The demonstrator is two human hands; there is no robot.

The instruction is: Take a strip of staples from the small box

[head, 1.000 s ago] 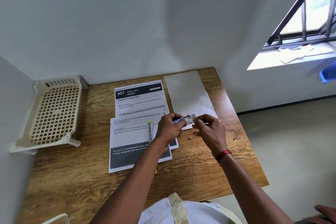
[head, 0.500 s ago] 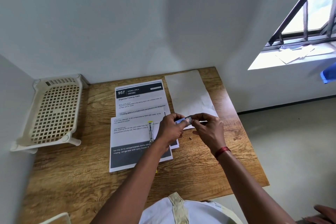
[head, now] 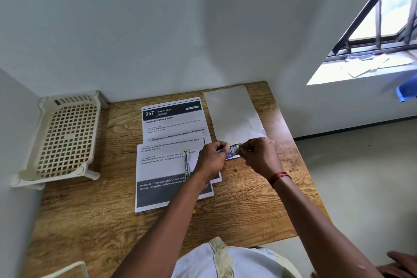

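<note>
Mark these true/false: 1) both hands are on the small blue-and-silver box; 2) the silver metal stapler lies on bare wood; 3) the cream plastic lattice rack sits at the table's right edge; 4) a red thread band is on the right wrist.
1) True: left hand and right hand both pinch the small blue-and-silver box.
2) False: the silver metal stapler lies on the printed sheets.
3) False: the cream plastic lattice rack sits at the wooden table's left edge, by the wall.
4) True: red thread band.
</note>
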